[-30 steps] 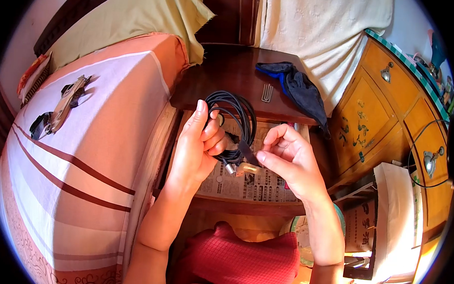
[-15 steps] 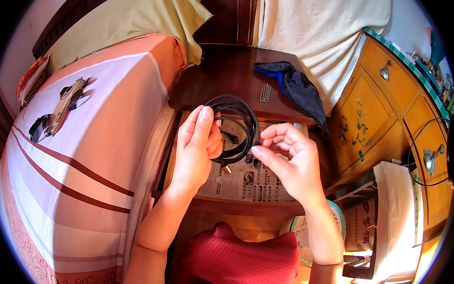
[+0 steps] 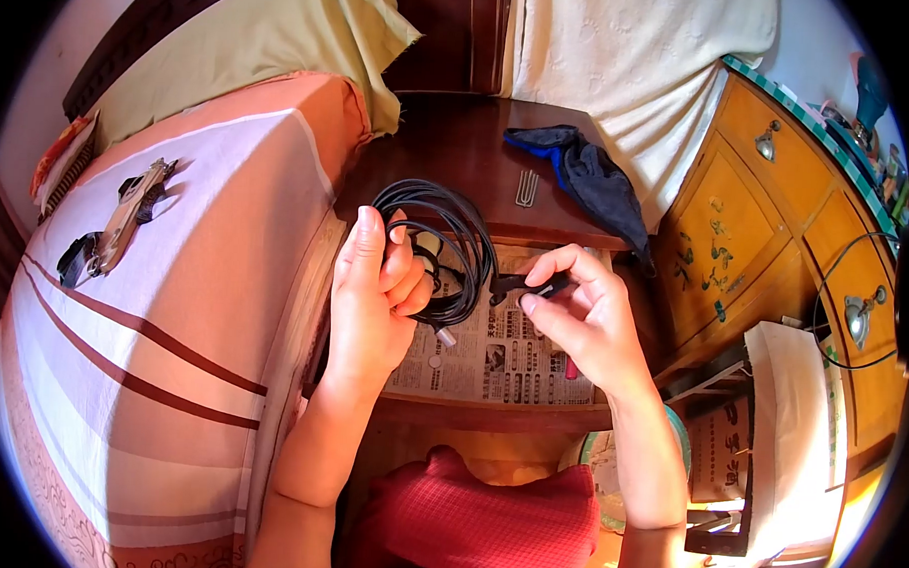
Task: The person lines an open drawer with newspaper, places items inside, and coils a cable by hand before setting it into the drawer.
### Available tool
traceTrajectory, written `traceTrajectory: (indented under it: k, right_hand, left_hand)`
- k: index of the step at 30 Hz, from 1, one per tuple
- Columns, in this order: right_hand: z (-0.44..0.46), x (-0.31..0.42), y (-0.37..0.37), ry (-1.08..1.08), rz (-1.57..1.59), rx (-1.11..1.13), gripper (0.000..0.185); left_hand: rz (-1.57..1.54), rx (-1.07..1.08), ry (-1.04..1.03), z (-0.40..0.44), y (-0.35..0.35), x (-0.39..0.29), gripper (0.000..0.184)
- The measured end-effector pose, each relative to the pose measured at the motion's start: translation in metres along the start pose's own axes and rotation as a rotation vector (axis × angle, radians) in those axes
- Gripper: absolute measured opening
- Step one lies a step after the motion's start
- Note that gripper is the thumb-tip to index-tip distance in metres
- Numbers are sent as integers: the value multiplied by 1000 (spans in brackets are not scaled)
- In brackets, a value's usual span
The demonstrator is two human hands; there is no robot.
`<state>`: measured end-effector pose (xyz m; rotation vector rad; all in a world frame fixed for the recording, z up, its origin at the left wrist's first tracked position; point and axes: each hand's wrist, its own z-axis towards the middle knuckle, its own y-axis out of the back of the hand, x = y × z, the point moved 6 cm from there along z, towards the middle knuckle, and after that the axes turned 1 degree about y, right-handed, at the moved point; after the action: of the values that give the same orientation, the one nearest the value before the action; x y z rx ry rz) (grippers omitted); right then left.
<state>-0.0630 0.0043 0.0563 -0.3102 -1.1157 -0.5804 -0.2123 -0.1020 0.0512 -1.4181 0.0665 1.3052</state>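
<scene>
My left hand (image 3: 374, 296) is closed around one side of a coiled black cable (image 3: 469, 234), its thumb pointing up. A metal-tipped plug (image 3: 446, 336) hangs from the bottom of the coil. To the right, my right hand (image 3: 598, 324) pinches a short, flat black piece (image 3: 513, 283) between thumb and fingers. That piece reaches toward the coil's edge; whether it is the cable's end or a strap I cannot tell. Both hands are above an open drawer lined with newspaper (image 3: 441, 376).
On the dark wooden tabletop (image 3: 445, 133) lie a black-and-blue cloth item (image 3: 603, 184) and a metal clip-shaped object (image 3: 527, 188). A bed (image 3: 204, 275) with a strapped object (image 3: 121, 222) is at left. A wooden cabinet (image 3: 737, 214) stands at right. A red object (image 3: 572, 368) shows in the drawer.
The coil has moved left with my left hand and turned. My right hand has drawn the black piece away from the coil, so more of it shows.
</scene>
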Motion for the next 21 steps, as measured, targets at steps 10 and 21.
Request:
traceTrajectory:
  k: [10, 21]
  right_hand:
    - [1, -7, -3, -94, 515, 155, 32]
    - [4, -35, 0, -173, 576, 29, 23]
  left_hand:
    - [-83, 91, 68, 2, 5, 1, 34]
    - [-136, 147, 92, 1, 7, 4, 35]
